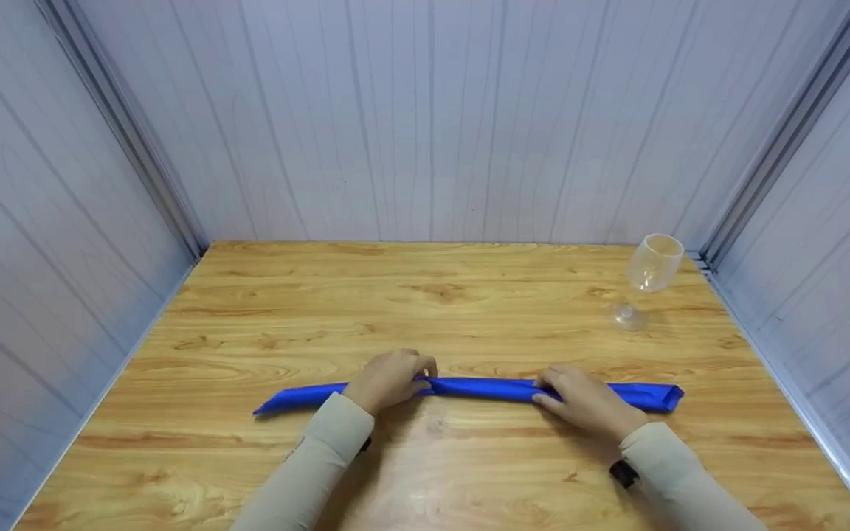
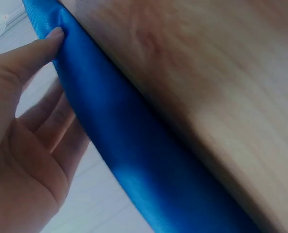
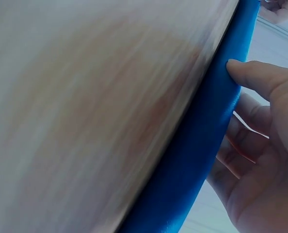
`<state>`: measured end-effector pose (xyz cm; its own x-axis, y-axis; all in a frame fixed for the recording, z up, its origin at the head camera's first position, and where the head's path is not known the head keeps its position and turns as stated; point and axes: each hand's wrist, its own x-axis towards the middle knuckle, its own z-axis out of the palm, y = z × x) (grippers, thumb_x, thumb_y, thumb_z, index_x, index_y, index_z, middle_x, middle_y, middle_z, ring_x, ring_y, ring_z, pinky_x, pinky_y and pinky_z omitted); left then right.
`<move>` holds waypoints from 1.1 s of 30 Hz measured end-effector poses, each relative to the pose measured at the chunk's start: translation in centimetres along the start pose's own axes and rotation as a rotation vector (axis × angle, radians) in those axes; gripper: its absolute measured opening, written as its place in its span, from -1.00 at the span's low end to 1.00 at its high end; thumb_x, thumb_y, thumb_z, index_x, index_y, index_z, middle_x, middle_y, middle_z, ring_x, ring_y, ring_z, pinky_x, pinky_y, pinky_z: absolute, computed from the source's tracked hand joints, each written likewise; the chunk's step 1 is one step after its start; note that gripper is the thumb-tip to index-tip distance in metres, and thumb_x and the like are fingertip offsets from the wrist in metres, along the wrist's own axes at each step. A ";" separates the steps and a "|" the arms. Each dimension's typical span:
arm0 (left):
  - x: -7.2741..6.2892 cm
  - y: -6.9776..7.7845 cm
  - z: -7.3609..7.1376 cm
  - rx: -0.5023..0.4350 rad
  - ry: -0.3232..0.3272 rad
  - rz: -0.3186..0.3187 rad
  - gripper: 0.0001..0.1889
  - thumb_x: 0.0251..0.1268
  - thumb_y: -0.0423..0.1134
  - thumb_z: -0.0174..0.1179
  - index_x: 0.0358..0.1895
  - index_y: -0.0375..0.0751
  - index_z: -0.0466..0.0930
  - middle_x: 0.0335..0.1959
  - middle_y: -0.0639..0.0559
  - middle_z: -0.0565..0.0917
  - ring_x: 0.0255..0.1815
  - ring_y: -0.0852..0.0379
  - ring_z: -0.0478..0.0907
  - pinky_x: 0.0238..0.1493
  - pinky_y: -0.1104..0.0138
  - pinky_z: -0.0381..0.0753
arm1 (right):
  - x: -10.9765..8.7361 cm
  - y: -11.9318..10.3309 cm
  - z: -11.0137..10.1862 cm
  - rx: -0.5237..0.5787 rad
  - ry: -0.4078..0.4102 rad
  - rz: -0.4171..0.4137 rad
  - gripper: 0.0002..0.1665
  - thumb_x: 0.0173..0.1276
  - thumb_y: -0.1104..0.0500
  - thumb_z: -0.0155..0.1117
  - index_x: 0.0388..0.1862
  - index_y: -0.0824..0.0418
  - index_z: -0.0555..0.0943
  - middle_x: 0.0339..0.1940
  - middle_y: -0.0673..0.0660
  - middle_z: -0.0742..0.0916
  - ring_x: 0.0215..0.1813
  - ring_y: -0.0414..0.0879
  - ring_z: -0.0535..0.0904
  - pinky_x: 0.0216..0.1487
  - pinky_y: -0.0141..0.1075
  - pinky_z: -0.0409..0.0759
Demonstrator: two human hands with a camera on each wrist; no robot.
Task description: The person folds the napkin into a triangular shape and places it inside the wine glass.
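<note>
A shiny blue cloth (image 1: pixel 480 388), rolled or folded into a long narrow strip, lies left to right across the wooden table. Its left end tapers to a point, while the right end is wider with a loose fold. My left hand (image 1: pixel 389 380) pinches the strip left of its middle. Further right, my right hand (image 1: pixel 586 400) holds it between thumb and fingers. In the left wrist view the thumb (image 2: pixel 54 39) presses on the near side of the cloth (image 2: pixel 115 116), with fingers behind it. The right wrist view shows the same hold, thumb (image 3: pixel 238 70) in front.
A clear stemmed wine glass (image 1: pixel 655 264) stands upright at the back right of the table (image 1: pixel 425 317). Pale panelled walls (image 1: pixel 425 118) enclose the table at the back and on both sides.
</note>
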<state>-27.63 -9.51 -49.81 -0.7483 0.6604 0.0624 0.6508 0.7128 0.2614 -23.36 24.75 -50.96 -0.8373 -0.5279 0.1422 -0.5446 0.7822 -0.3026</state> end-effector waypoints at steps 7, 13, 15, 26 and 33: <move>0.0 0.2 -0.2 -0.031 -0.019 -0.028 -0.88 0.35 -0.22 0.33 -0.10 -0.04 0.71 -0.16 0.08 0.73 -0.15 0.12 0.66 -0.09 0.23 0.64 | 0.0 -0.1 -0.1 -0.001 0.002 -0.006 -0.90 0.45 0.06 0.31 -0.20 0.05 0.64 -0.28 -0.10 0.61 -0.18 -0.14 0.57 -0.15 -0.11 0.58; 0.0 0.1 -0.2 -0.041 0.005 -0.009 -0.89 0.32 -0.26 0.36 -0.13 -0.07 0.73 -0.17 0.06 0.73 -0.14 0.11 0.67 -0.10 0.25 0.65 | 0.1 -0.2 -0.4 0.033 -0.049 0.017 -0.87 0.52 0.09 0.21 -0.12 0.10 0.63 -0.22 -0.06 0.64 -0.15 -0.11 0.59 -0.13 -0.10 0.59; 0.0 0.0 -0.1 -0.043 0.012 -0.005 -0.88 0.32 -0.26 0.36 -0.12 -0.07 0.74 -0.18 0.06 0.72 -0.15 0.10 0.66 -0.10 0.25 0.65 | 0.3 -0.2 -0.5 0.055 -0.070 0.038 -0.87 0.55 0.11 0.16 -0.08 0.10 0.61 -0.19 -0.05 0.65 -0.13 -0.11 0.60 -0.12 -0.10 0.59; 0.1 -0.1 0.0 -0.095 0.012 -0.046 -0.87 0.35 -0.25 0.33 -0.11 -0.06 0.78 -0.19 0.07 0.71 -0.14 0.09 0.66 -0.08 0.24 0.65 | 1.5 0.0 -1.0 0.078 -0.080 -0.003 -0.91 0.53 0.29 0.12 -0.09 0.17 0.55 -0.16 0.07 0.71 -0.11 -0.01 0.66 -0.13 -0.09 0.63; 0.2 -0.2 0.3 -0.093 0.017 -0.029 -0.83 0.34 -0.27 0.33 -0.06 -0.09 0.81 -0.20 0.05 0.72 -0.11 0.09 0.67 -0.06 0.25 0.65 | 2.1 0.1 -1.0 0.042 -0.081 0.005 -0.96 0.50 0.27 0.17 -0.18 0.17 0.58 -0.21 0.05 0.70 -0.17 -0.04 0.64 -0.18 -0.10 0.61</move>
<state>-27.86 -9.47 -50.10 -0.7696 0.6347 0.0699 0.6144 0.7063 0.3517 -25.19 24.05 -49.73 -0.8324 -0.5505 0.0642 -0.5366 0.7714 -0.3422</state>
